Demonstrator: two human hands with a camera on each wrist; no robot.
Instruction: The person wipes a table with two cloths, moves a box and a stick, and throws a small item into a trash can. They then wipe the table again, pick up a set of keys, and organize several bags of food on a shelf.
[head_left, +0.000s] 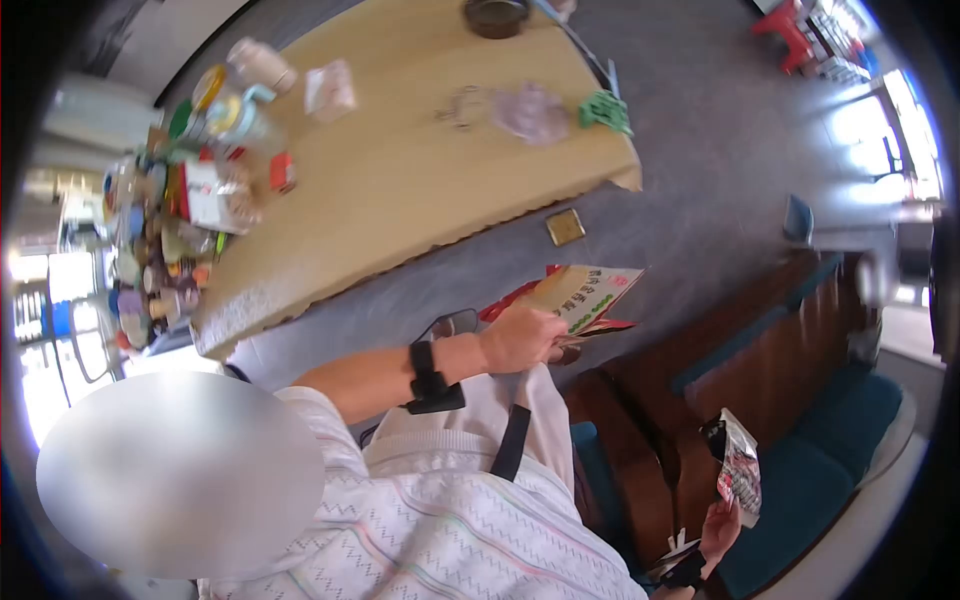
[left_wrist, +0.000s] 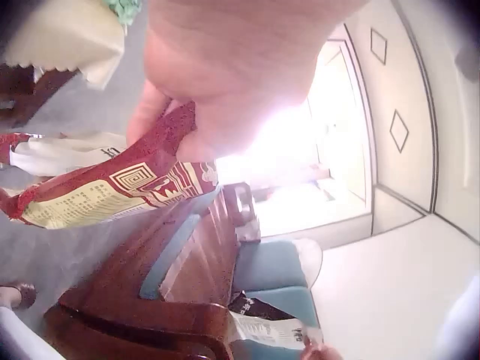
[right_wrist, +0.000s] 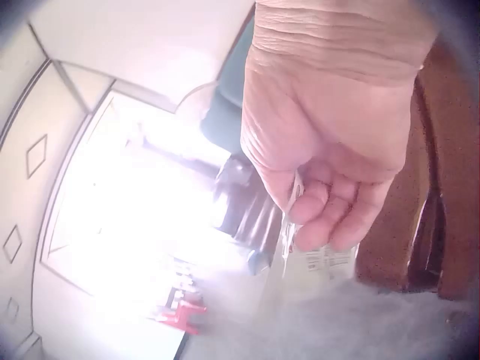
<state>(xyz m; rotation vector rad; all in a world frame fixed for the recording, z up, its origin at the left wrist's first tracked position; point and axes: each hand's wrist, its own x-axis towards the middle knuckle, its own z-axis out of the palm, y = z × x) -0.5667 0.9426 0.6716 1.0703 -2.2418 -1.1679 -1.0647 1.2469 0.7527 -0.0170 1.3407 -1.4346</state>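
My left hand point(head_left: 520, 338) grips the end of a red and cream printed packet point(head_left: 590, 292), its fingers curled round it. Gold patterns and printed characters show on the red packet point(left_wrist: 139, 184) in the left wrist view, and a white packet point(left_wrist: 67, 152) with a dark character hangs behind it. Out to the side, my right hand point(head_left: 718, 530) pinches a black and white printed packet point(head_left: 740, 460) by one edge. In the right wrist view, the curled fingers point(right_wrist: 330, 221) hold this pale packet point(right_wrist: 315, 266), mostly hidden by them.
A cloth-covered table point(head_left: 430, 170) carries jars, bags, a red box point(head_left: 283, 172), a thin plastic bag point(head_left: 530, 112) and a green cloth point(head_left: 605, 112). A wooden bench point(head_left: 760, 365) with teal cushions point(head_left: 830, 460) stands to the right. A small yellowish square point(head_left: 566, 227) is near the table edge.
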